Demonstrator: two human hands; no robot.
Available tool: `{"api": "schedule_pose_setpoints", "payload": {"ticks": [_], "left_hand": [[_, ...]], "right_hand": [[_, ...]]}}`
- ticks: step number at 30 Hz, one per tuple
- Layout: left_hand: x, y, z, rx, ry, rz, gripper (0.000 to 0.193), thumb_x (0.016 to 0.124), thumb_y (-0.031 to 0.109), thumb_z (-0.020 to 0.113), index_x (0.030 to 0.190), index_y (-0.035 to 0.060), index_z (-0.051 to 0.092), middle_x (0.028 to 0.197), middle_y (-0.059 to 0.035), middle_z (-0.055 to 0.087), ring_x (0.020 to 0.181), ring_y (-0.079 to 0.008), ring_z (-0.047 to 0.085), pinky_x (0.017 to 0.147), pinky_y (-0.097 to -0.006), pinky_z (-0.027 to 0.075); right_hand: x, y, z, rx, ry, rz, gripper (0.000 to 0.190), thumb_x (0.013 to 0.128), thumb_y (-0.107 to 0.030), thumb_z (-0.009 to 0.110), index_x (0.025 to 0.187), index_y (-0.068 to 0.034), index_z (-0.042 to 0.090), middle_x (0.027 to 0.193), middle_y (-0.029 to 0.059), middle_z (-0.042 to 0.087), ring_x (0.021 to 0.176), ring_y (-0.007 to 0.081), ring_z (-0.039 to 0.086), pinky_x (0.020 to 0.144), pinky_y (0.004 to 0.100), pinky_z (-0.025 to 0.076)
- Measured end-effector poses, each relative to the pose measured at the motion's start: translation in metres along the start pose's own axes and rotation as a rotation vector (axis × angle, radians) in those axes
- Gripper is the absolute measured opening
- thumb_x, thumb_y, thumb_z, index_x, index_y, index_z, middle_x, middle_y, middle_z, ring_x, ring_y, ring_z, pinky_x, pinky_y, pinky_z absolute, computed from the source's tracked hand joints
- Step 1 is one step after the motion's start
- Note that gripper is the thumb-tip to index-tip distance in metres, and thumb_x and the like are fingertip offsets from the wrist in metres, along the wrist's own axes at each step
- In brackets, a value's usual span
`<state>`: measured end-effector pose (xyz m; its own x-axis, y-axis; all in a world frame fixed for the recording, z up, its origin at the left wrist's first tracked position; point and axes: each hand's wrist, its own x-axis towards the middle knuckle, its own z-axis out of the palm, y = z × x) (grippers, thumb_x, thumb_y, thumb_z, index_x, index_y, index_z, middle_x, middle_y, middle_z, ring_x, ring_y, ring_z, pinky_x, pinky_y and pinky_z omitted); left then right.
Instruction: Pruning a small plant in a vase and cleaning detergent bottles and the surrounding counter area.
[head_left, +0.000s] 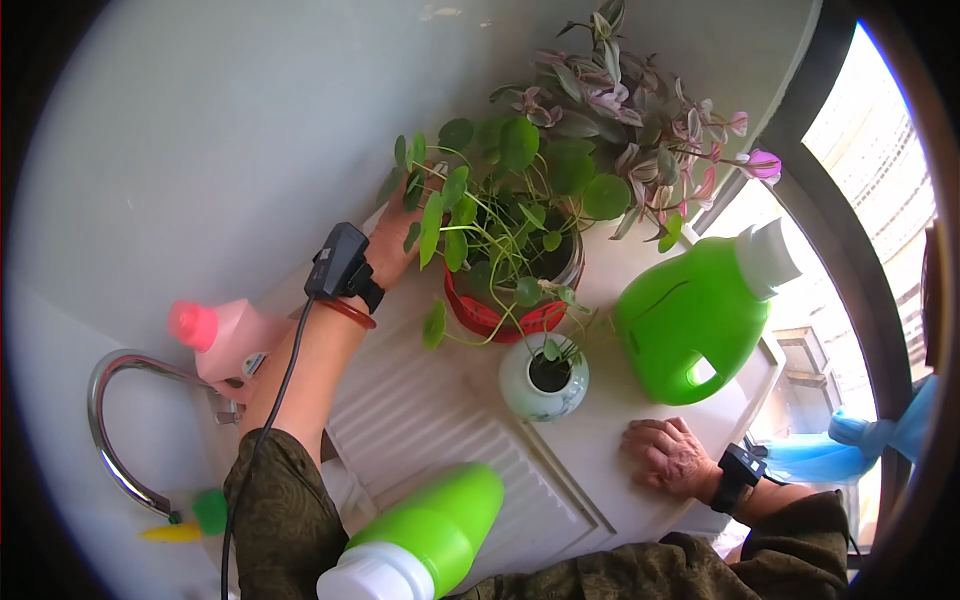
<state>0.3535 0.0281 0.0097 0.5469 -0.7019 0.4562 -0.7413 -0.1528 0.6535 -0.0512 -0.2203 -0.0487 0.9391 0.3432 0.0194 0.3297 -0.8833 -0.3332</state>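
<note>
My left hand (397, 232) reaches to the left of a potted pennywort plant (517, 225) with round green leaves. The leaves cover its fingertips, so what they touch cannot be told. The plant's pot stands in a red plastic basket (491, 319). My right hand (664, 457) rests on the white ribbed washboard counter (450, 442), fingers curled under and nothing visible in them. Just left of it sits a small round ceramic vase (544, 382) with a thin green sprig. A large green detergent bottle (690, 315) with a white cap is beyond my right hand.
Another green bottle (442, 525) is close to my body. At left are a pink bottle (232, 345) and a curved chrome faucet (112, 375). A purple-leaved tradescantia (637, 112) spreads behind the pennywort. A dark window frame (832, 187) and tied blue plastic (832, 450) are at right.
</note>
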Motion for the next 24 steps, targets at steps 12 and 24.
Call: {"api": "schedule_pose_setpoints", "payload": {"ticks": [12, 24], "left_hand": [[0.004, -0.09, 0.025, 0.132, -0.215, -0.348, 0.054, 0.097, 0.043, 0.042, 0.138, 0.0073, 0.045, 0.13, -0.0132, 0.054, 0.115, -0.0197, 0.052, 0.095, -0.0332, 0.042], [-0.017, -0.093, 0.02, 0.087, -0.072, -0.152, 0.049, 0.095, 0.032, 0.043, 0.135, 0.0036, 0.042, 0.134, -0.0218, 0.048, 0.121, -0.0343, 0.048, 0.102, -0.0386, 0.038]], "right_hand": [[0.002, -0.002, 0.0, -0.001, -0.005, -0.011, 0.051, 0.077, -0.034, 0.066, 0.121, -0.011, 0.053, 0.124, 0.0087, 0.05, 0.119, 0.0255, 0.047, 0.093, 0.0426, 0.037], [0.006, -0.002, 0.002, -0.001, 0.008, -0.026, 0.047, 0.076, -0.033, 0.064, 0.116, -0.011, 0.056, 0.122, 0.0089, 0.053, 0.119, 0.0274, 0.047, 0.097, 0.0441, 0.036]]}}
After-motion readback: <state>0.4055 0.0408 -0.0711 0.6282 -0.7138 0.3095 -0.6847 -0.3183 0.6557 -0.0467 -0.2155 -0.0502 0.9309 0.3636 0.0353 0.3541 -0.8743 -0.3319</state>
